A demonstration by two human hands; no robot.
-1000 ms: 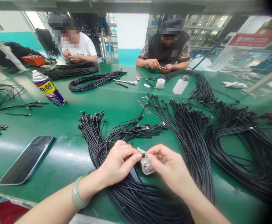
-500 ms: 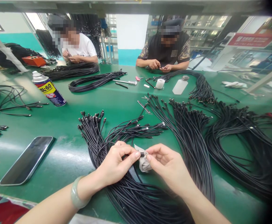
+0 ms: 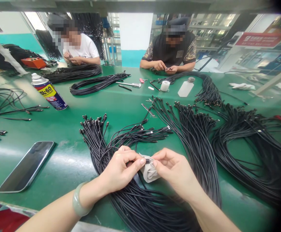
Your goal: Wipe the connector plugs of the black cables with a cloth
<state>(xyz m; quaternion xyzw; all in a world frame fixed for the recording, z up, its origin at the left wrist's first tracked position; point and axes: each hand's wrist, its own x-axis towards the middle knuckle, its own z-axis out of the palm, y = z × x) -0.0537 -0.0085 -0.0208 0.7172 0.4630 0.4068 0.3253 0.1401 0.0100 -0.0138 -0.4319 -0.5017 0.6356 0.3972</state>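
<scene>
My left hand (image 3: 124, 165) pinches the black plug end of a cable (image 3: 148, 160) between thumb and forefinger. Facing it, my right hand (image 3: 173, 166) has its fingertips closed on a crumpled whitish cloth (image 3: 151, 174), which touches the plug's tip and hangs below it. Under my hands runs a thick bundle of black cables (image 3: 152, 206), its plug ends fanned out at the upper left. More cable ends (image 3: 142, 133) lie just beyond my fingers. A second cable bundle (image 3: 198, 145) lies to the right of my right hand.
A phone (image 3: 26, 166) lies at the left, with a spray can (image 3: 50, 91) behind it. Coiled cables (image 3: 241, 151) occupy the right side. Farther back are a clear bottle (image 3: 186, 87), a white tape roll (image 3: 165, 86) and a caliper (image 3: 128, 84). Two people sit across the green table (image 3: 72, 129).
My hands stay nearly in place around the plug. The cloth shifts and changes its folds, hanging a little lower now than half a second ago.
</scene>
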